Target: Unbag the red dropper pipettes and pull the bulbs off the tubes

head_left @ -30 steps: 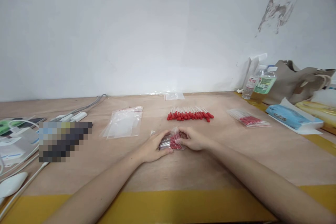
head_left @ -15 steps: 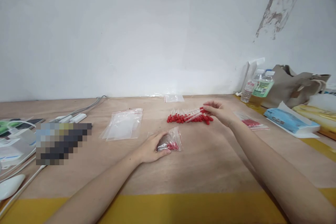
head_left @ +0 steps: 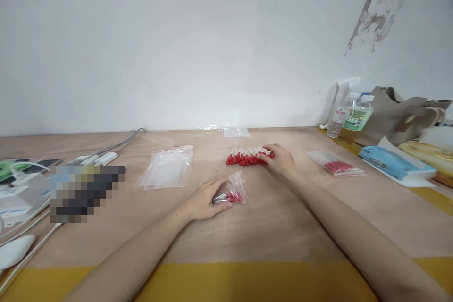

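My left hand (head_left: 205, 200) rests on the table with its fingers and thumb curved round a small clear zip bag (head_left: 240, 184). Several red-ended pieces lie in the bag, partly hidden by the hand. Just beyond it is a row of thin white sticks with red tips (head_left: 244, 158), laid side by side with the red ends towards me. At the row's right end my right hand (head_left: 279, 158) has its thumb and fingers closed about the last sticks. How many it grips is hidden.
A stack of flat clear zip bags (head_left: 166, 170) lies left, and a filled bag (head_left: 338, 166) lies right. Farther right are a blue tissue pack (head_left: 396, 160), two bottles (head_left: 357, 115) and a grey bag (head_left: 392, 113). Chargers (head_left: 21, 198) and cables crowd the left side.
My right hand has moved left and down onto the row's right end. The loose sticks raised in its fingers before no longer show above the row. My left hand stays on the bag.
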`<state>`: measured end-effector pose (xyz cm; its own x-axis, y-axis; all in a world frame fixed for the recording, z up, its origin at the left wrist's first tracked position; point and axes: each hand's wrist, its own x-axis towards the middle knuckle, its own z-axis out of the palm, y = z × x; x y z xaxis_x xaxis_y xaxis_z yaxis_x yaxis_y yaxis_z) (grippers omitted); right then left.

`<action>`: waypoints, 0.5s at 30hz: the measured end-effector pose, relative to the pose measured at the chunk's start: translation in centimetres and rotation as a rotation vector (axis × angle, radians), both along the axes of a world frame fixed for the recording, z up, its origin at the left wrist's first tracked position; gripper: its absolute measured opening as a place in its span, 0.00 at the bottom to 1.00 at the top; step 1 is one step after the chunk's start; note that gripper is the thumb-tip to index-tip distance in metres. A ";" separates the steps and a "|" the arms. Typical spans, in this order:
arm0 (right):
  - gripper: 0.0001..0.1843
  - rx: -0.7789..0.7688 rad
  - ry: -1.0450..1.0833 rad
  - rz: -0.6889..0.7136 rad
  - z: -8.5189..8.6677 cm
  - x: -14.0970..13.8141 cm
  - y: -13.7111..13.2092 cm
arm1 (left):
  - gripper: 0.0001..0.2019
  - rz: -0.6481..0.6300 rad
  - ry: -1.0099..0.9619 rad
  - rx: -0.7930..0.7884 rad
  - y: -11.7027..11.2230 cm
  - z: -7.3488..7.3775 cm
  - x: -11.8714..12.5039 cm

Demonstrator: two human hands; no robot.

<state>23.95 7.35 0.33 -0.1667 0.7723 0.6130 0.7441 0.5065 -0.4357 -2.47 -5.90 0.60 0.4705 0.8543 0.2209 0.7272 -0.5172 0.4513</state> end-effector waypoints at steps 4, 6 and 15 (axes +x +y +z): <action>0.15 0.024 0.110 -0.106 0.3 1.1 0.8 | 0.31 -0.001 -0.006 -0.004 0.0 0.0 0.0; 0.13 0.056 0.145 -0.139 0.5 1.2 0.6 | 0.31 0.003 -0.006 -0.011 -0.1 0.0 0.0; 0.06 -0.162 -0.070 0.571 0.5 -3.5 -5.8 | 0.32 0.029 -0.007 -0.035 -0.1 0.0 0.0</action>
